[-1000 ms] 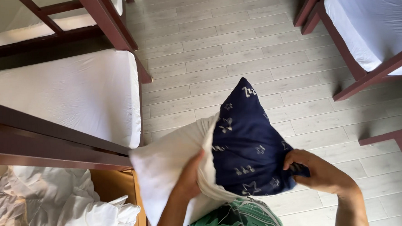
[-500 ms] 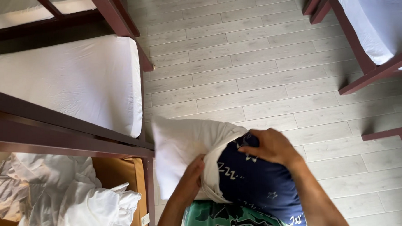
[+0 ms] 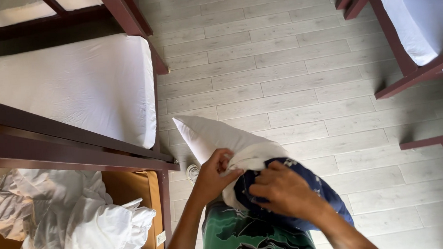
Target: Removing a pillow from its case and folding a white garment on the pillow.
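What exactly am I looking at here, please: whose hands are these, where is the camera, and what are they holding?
There is no machine here: a camera worn on a person's head looks down at their own two bare hands. The left hand pinches the white pillow, whose corner points up. The right hand grips the dark blue patterned pillowcase wrapped around the pillow's lower end. Below is a pale plank floor. To the left stands a dark wooden bunk bed with a white mattress, and crumpled white sheets lie beneath.
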